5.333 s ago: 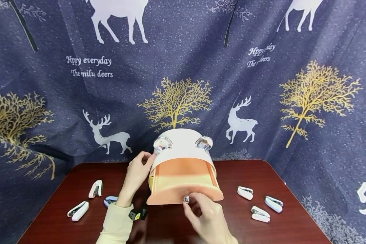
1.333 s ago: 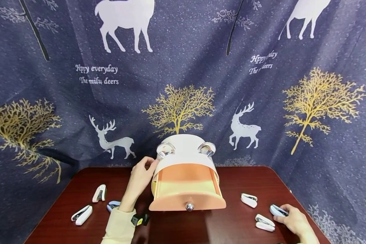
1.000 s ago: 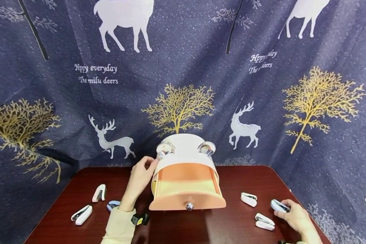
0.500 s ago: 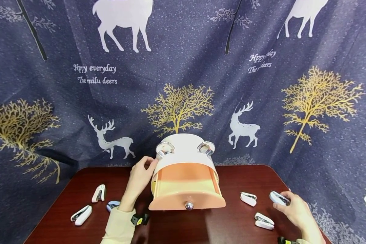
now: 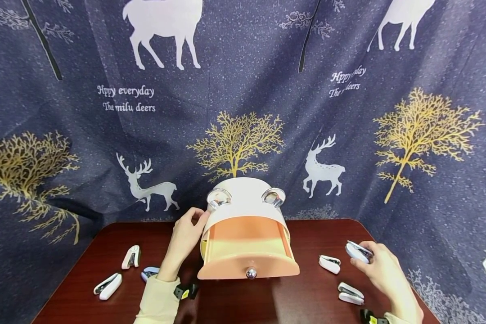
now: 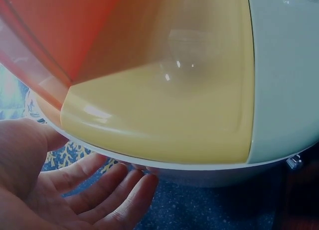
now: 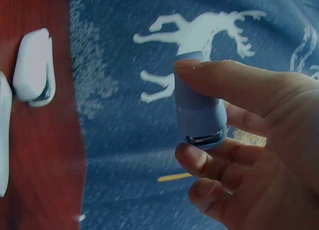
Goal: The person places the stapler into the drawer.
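Observation:
A light blue stapler (image 5: 358, 252) is pinched between thumb and fingers of my right hand (image 5: 382, 267), lifted above the table's right side. The right wrist view shows the blue stapler (image 7: 199, 108) upright, my thumb along it and fingertips at its lower end. At the middle stands a white, frog-like storage box (image 5: 245, 198) with shiny round eyes. Its peach drawer (image 5: 227, 267) is pulled out, a silver knob (image 5: 251, 272) on the front. My left hand (image 5: 186, 229) touches the box's left side; in the left wrist view its relaxed fingers (image 6: 124, 195) lie against the rim.
On the right lie a white stapler (image 5: 330, 264) and another white stapler (image 5: 350, 294). On the left are a standing white stapler (image 5: 131, 257), a lying white one (image 5: 108, 286) and a blue stapler (image 5: 150, 272), partly behind my left forearm. A patterned curtain (image 5: 243, 90) hangs behind the table.
My right hand left the drawer knob, went to the right side and took hold of the blue stapler. It has since lifted it and moved it leftward. The left hand stays at the box.

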The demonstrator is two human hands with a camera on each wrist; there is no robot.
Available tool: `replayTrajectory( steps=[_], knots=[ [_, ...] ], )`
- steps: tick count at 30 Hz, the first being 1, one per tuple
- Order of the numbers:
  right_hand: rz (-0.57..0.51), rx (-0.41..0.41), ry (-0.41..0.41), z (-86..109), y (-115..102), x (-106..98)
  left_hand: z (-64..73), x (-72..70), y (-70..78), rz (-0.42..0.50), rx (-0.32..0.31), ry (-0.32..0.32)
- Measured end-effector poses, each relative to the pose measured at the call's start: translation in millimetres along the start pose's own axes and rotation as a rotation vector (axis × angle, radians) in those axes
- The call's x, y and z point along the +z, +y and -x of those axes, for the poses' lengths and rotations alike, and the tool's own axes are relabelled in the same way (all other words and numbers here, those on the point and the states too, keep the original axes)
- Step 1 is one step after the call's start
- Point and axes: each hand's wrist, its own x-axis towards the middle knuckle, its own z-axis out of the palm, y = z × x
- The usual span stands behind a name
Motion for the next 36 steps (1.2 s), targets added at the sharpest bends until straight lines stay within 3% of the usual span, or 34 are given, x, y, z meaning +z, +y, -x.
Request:
replayTrajectory(
  steps=[15,36],
  knots=[
    [-0.057,-0.131,0.086,-8.6,-51,5,1.2,0.1,-0.2,-0.007,-0.005,-0.013],
    [-0.066,-0.308,0.193,-9.7,-98,-3,0.9,-0.3,-0.7,0.004,0.005,-0.005]
  ],
)
